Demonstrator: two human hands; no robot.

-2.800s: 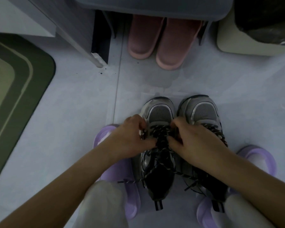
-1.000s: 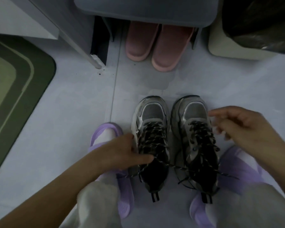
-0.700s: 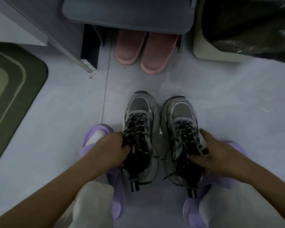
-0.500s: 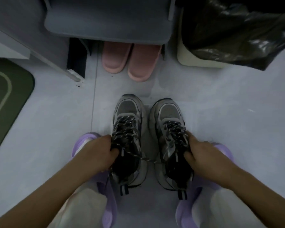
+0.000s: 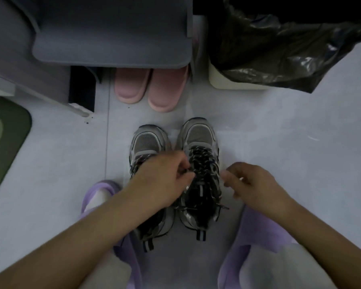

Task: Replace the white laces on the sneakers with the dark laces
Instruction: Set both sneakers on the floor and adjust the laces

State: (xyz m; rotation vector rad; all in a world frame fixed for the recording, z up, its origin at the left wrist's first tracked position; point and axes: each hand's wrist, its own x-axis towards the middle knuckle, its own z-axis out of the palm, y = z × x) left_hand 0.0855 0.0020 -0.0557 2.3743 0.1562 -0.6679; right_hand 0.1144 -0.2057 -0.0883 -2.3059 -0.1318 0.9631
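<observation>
Two grey sneakers stand side by side on the pale floor, toes pointing away from me. Both carry dark speckled laces. My left hand (image 5: 165,180) reaches across the left sneaker (image 5: 146,142) and hides most of its laces. Its fingertips pinch a dark lace (image 5: 202,161) at the inner edge of the right sneaker (image 5: 200,132). My right hand (image 5: 250,182) hovers just right of that sneaker, fingers curled and blurred. Loose lace ends (image 5: 223,207) hang by the right sneaker's collar.
Pink slippers (image 5: 146,88) sit under a grey stool (image 5: 113,34) straight ahead. A bin with a black bag (image 5: 269,49) stands at the back right. A green mat (image 5: 4,132) lies far left. My feet in purple slippers (image 5: 98,195) flank the sneakers.
Half a second ago each hand gripped the outer side of one sneaker. Now my left hand has crossed to the right sneaker's laces, and my right hand has let go and moved right.
</observation>
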